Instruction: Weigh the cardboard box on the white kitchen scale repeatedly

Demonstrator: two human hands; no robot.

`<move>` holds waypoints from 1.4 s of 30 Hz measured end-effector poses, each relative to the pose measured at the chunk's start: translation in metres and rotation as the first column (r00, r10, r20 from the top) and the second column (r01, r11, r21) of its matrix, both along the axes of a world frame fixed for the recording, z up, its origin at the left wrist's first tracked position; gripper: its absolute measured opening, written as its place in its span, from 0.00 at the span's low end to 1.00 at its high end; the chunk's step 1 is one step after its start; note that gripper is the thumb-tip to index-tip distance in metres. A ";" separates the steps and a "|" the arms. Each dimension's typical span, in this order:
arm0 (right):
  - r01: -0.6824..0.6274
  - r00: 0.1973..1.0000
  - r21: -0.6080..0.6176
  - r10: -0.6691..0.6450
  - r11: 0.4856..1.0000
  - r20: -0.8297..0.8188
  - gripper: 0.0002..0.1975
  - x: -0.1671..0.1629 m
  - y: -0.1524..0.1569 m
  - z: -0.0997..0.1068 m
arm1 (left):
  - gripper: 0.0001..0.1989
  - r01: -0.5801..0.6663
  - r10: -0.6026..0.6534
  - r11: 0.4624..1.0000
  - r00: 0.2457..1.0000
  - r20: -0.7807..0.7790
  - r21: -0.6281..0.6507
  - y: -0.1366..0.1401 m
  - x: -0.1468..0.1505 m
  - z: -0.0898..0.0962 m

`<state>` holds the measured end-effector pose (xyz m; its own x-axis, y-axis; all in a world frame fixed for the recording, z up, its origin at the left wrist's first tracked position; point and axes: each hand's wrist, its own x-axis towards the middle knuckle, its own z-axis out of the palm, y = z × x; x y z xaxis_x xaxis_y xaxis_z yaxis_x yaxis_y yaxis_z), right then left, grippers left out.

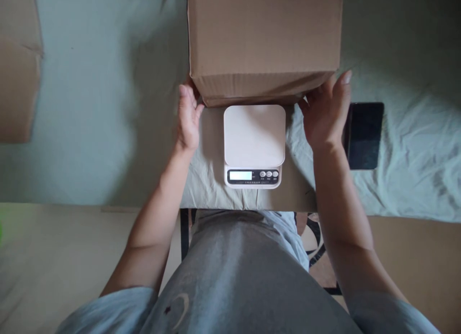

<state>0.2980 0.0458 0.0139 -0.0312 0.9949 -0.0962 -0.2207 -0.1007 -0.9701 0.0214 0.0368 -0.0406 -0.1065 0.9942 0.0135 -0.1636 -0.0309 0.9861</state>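
Note:
A large brown cardboard box [264, 33] fills the top middle of the head view, just beyond a white digital kitchen scale [254, 134]. My left hand [188, 115] is at the box's near left lower corner, its fingertips partly hidden behind the cardboard. At the near right lower corner, my right hand [326, 110] holds the box with its fingers tucked under the edge and its thumb out to the side. Nothing lies on the scale's plate, and its display is lit. Whether the box rests on the cloth or is slightly raised, I cannot tell.
Right of my right forearm lies a dark smartphone [365, 135]. A flat piece of cardboard [18, 89] is at the far left. Pale green cloth [90, 108] covers the table, whose near edge runs just in front of my body.

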 end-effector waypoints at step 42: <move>0.290 0.956 0.017 -0.291 0.957 0.038 0.30 0.028 -0.137 0.005 | 0.26 -0.097 0.098 0.995 0.994 -0.044 0.032 -0.146 0.023 0.048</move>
